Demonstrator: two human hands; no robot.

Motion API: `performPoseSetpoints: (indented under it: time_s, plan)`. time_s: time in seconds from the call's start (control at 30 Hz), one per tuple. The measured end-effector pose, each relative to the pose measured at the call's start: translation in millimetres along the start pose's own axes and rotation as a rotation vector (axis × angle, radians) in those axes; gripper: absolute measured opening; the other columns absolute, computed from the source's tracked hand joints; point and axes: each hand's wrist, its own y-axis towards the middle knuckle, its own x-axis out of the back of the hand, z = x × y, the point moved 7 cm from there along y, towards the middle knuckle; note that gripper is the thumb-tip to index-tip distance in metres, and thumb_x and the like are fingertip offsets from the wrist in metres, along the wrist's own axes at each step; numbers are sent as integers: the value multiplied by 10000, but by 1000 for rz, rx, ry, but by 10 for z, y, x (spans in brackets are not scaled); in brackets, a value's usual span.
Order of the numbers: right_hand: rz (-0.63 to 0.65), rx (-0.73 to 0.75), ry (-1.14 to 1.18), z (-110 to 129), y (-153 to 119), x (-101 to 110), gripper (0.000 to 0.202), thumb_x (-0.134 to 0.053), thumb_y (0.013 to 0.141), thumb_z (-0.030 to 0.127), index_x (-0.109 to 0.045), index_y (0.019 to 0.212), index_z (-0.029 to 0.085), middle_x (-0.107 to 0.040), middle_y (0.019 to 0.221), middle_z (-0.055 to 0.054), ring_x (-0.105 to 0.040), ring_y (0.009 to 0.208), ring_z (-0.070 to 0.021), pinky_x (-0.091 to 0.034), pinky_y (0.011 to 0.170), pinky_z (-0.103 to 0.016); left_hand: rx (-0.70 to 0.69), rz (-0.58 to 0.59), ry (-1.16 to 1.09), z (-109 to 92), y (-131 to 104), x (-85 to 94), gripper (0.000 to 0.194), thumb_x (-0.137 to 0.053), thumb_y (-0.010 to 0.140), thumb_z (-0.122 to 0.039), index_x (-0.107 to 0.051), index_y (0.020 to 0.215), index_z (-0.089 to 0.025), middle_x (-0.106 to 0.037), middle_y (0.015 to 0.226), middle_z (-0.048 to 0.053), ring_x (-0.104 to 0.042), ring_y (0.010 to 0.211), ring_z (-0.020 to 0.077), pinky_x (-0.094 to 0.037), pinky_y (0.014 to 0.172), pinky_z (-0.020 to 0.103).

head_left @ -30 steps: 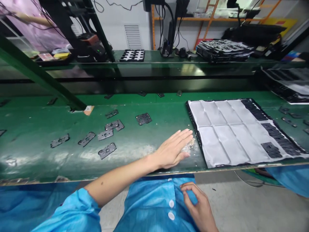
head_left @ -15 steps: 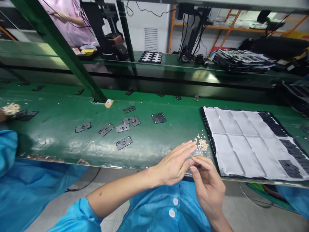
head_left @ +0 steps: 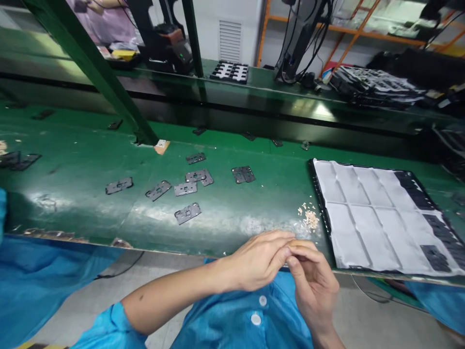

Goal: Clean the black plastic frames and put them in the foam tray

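Observation:
My left hand point(head_left: 259, 261) and my right hand point(head_left: 313, 278) meet at the fingertips, just over the front edge of the green bench point(head_left: 232, 232). The left fingers lie close together, bent over toward the right hand, with the thumb pressed against its fingertips. My right thumb and forefinger are pinched together; whatever lies between the fingertips is hidden. Just beyond the hands is a small heap of beige bits point(head_left: 311, 219). To its right rests a black tray with white compartments point(head_left: 359, 213), black flat parts point(head_left: 436, 257) filling its right side.
Several thin black plates point(head_left: 188, 213) are scattered left of centre, and a pair point(head_left: 243, 174) lies farther right. A green post point(head_left: 119, 104) slants down to the bench. Behind is a raised shelf point(head_left: 261, 92) with a monitor stand and stacked trays point(head_left: 374, 87). Someone in pink stands beyond.
Both hands have drawn slightly back from the beige heap, still joined at the fingertips. The left fingers, straighter before, now bend over more. The view has tilted down a little.

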Motion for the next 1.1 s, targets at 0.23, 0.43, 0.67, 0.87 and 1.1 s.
performPoseSetpoints:
  time_s: [0.23,0.43,0.67,0.87,1.1]
  plan:
    - [5,-96,35,-65,22,-59,197,-665,996,106,-719,1120,250,-701,1018,-42,-736,895,-160,-634,740,-237,-21,-7,-156,81,40,12,404,-277,1135,-277,-660,1179,-159,-740,1180,119,-689,1159,231,-537,1062,368]
    - [154,-70,-101,-144,183,-220,193,-652,1008,107,-713,1112,257,-698,1048,-42,-724,956,-170,-609,800,-264,74,-108,-66,391,-71,125,369,-289,1137,-324,-573,938,-195,-655,948,48,-628,904,189,-498,894,334]
    - [438,161,-520,-347,1208,-602,46,-637,1032,208,-680,1023,220,-710,1037,-65,-691,973,-216,-558,871,-356,265,-374,170,848,-436,282,478,-411,1089,-361,-328,647,-201,-414,625,-44,-447,637,146,-350,784,344]
    - [674,177,-700,-976,2043,-1242,361,-772,883,120,-675,1224,186,-663,1311,-141,-599,1242,-321,-496,1071,-507,233,-438,253,885,-481,224,470,-369,1109,-299,-328,650,-205,-375,567,-63,-376,534,124,-369,755,328]
    - [892,91,-910,-1351,2182,-1450,359,-715,1015,377,-661,1309,178,-659,1350,-105,-668,1187,-280,-572,1008,-510,239,-545,339,882,-457,408,352,-412,1116,-298,-516,788,-224,-578,752,3,-588,677,159,-462,661,280]
